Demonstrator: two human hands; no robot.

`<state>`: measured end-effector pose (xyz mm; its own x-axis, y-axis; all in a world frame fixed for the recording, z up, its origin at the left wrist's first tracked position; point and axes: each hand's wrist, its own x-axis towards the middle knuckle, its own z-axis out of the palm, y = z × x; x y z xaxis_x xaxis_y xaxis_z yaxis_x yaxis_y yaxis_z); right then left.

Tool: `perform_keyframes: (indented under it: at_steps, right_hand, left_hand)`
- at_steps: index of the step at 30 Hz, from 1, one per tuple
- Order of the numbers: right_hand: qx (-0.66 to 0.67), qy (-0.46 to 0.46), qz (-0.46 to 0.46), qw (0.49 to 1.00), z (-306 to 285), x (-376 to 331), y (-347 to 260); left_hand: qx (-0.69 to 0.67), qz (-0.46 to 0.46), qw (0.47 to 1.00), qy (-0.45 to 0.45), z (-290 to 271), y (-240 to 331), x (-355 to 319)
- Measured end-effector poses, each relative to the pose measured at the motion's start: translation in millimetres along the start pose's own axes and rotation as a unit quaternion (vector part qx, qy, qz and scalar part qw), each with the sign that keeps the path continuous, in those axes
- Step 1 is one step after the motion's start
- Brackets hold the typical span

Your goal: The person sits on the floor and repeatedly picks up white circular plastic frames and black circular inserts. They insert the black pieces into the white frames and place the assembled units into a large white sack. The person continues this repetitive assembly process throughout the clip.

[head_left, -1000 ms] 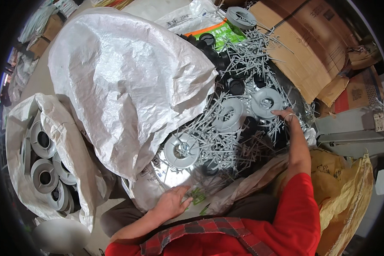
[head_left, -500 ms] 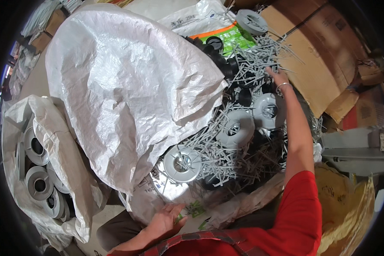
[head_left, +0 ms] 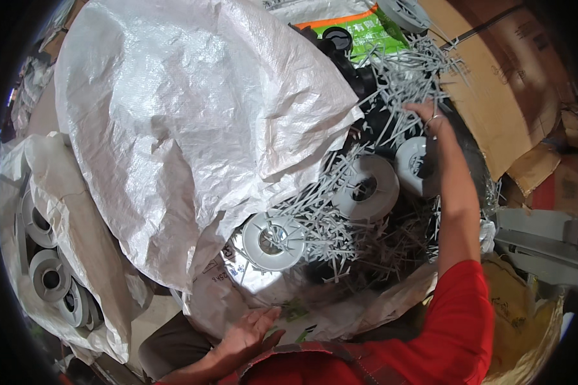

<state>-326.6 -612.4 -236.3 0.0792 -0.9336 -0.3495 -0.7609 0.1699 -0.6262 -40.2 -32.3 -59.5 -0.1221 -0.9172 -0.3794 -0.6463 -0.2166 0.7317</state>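
My right hand (head_left: 424,114) reaches into a heap of thin grey plastic sticks (head_left: 420,64) at the far right. Its fingers stretch left among the sticks, which partly cover them. Just below that wrist lies a pale grey ring-shaped spool flange (head_left: 410,160). Another grey flange (head_left: 366,187) rests beside it, and a third, lighter one (head_left: 273,242) sits nearer me on the sack. Close to my lap, my left hand (head_left: 253,330) lies on the printed sack (head_left: 218,289) with fingers extended, holding nothing.
A large white woven sack (head_left: 167,122) covers the middle left. At the far left, an open sack (head_left: 77,212) holds several grey flanges (head_left: 50,276). Black round parts (head_left: 337,40) lie by a green printed sack (head_left: 382,35). Cardboard (head_left: 488,83) leans at the right.
Near my right hand the sticks have shifted toward the far side, exposing more dark parts beneath. My left hand's fingers have straightened. The whole view has shifted slightly.
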Motion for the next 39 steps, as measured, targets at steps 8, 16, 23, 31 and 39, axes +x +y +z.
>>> perform_keyframes:
  at_steps: [8, 16, 23, 31, 39]
  right_hand:
    - [0.142, -0.083, 0.063, 0.984, 38, -134, -10]
    - [0.200, -0.062, 0.053, 0.976, 63, -233, -12]
    - [0.274, -0.082, 0.038, 0.958, 25, -325, -100]
    - [0.516, -0.092, -0.077, 0.848, -27, -407, -170]
    - [0.281, 0.363, -0.319, 0.829, -156, -607, -190]
  left_hand:
    - [0.019, 0.016, 1.000, 0.016, 5, 11, -14]
    - [0.072, 0.079, 0.993, 0.040, 11, 17, -25]
    - [0.116, 0.137, 0.984, 0.016, 5, 23, -42]
    - [0.222, 0.131, 0.963, -0.072, -12, 33, -62]
    - [0.219, 0.162, 0.962, -0.023, -31, 32, -102]
